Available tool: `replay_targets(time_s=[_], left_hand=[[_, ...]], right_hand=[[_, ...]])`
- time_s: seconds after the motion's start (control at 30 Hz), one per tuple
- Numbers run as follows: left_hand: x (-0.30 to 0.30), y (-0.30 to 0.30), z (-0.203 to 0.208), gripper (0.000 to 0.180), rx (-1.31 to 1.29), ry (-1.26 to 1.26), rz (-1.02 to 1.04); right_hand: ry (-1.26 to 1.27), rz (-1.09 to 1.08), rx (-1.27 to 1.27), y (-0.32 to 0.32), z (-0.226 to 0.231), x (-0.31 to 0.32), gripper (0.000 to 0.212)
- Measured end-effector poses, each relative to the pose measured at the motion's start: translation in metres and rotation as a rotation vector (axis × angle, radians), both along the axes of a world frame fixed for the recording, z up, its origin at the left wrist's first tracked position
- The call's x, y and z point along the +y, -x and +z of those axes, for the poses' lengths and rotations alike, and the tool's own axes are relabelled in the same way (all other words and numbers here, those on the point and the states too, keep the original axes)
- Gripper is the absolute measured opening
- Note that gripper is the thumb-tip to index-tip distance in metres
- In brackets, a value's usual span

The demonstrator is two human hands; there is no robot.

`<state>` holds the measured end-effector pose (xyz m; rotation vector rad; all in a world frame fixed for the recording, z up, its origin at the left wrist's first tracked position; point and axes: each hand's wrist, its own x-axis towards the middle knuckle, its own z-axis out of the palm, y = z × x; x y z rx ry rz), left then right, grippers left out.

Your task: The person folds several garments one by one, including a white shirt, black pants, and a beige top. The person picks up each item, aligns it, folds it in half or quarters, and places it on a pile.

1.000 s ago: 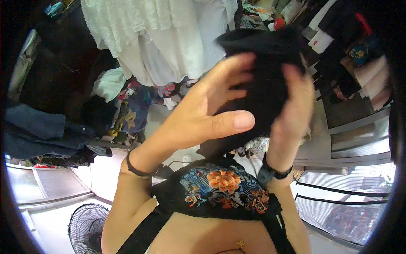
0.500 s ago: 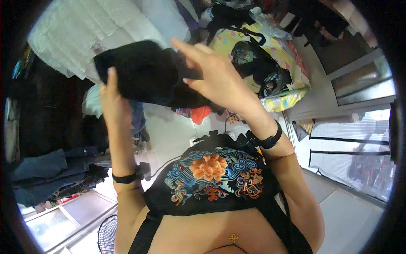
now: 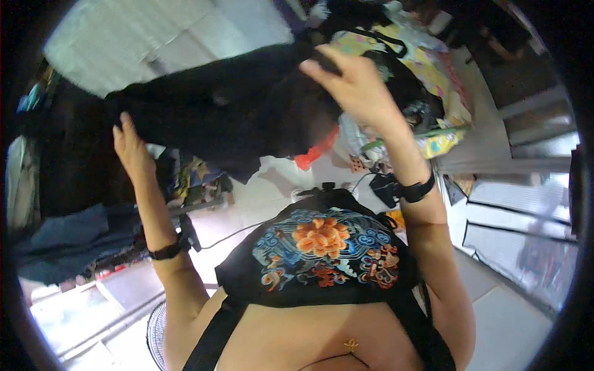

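Observation:
A black garment (image 3: 223, 105) hangs stretched between my two hands, and I cannot tell which kind of clothing it is. At its left end, my left hand (image 3: 133, 151) pinches the edge between thumb and fingers. On the right, my right hand (image 3: 362, 86) grips the other upper corner, its thumb and forefinger showing near the cloth's edge. The lower edge hangs loose and uneven over the floor. Both wrists carry black bands with small dark devices.
A white textured cover (image 3: 124, 43) lies beyond the garment. Yellow patterned cloth (image 3: 439, 145) with black bags (image 3: 427, 105) is at the upper right. Dark folded clothes (image 3: 68, 235) are piled at the left. A red cloth (image 3: 317, 148) shows below the garment, and a fan (image 3: 157, 331) stands lower left.
My hands have moved apart, the left going left and the right going right. The black garment has gone from a folded bundle to a wide spread.

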<state>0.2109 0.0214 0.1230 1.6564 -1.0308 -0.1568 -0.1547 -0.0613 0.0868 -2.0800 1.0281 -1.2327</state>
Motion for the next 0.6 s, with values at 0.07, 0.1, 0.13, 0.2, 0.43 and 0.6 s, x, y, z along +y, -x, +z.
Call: replay_targets(time_s=[0.07,0.1,0.13,0.2,0.43,0.6], left_hand=[[0.0,0.011,0.014,0.083,0.057,0.015,0.025],[-0.003,0.004,0.015,0.082,0.04,0.039,0.009],[-0.002,0.002,0.02,0.08,0.027,0.052,-0.003],[-0.004,-0.009,0.026,0.077,-0.004,0.079,-0.044],[-0.004,-0.062,0.039,0.03,-0.559,0.148,0.006],[-0.003,-0.078,0.047,0.029,-0.511,0.167,-0.033]], right_hand=[[0.039,0.006,-0.044,-0.003,0.003,-0.017,0.041],[0.042,0.008,-0.08,-0.005,0.007,-0.023,0.044],[0.031,0.003,-0.103,-0.008,0.008,-0.031,0.047],[0.006,-0.017,-0.085,-0.009,0.014,-0.048,0.056],[0.28,0.037,0.002,-0.02,0.059,-0.083,0.03],[0.302,0.067,0.016,-0.027,0.07,-0.096,0.03]])
